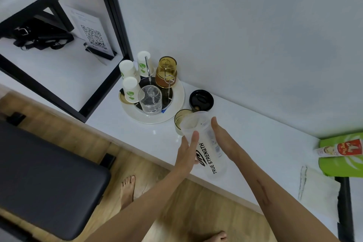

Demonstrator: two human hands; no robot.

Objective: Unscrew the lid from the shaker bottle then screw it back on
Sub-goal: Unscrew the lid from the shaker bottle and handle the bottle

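The translucent shaker bottle (pixel 209 155), printed "TRUE STRENGTH", stands without its lid near the front edge of the white counter (pixel 265 139). Its black lid (pixel 201 100) lies on the counter behind it, close to the wall. My left hand (pixel 186 149) grips the bottle's left side, thumb across the front below the rim. My right hand (pixel 222 135) lies stretched along the bottle's right side. Its fingers are straight and hold nothing, and the tips are near the rim, a short way from the lid.
An amber glass (pixel 181 119) stands just behind the bottle's left. A round white tray (pixel 176 112) holds paper cups and upturned glasses. At the right are a green packet (pixel 341 161), a tube (pixel 339 149) and a paper sheet (pixel 318 192). A black-framed shelf and a dark bench are left.
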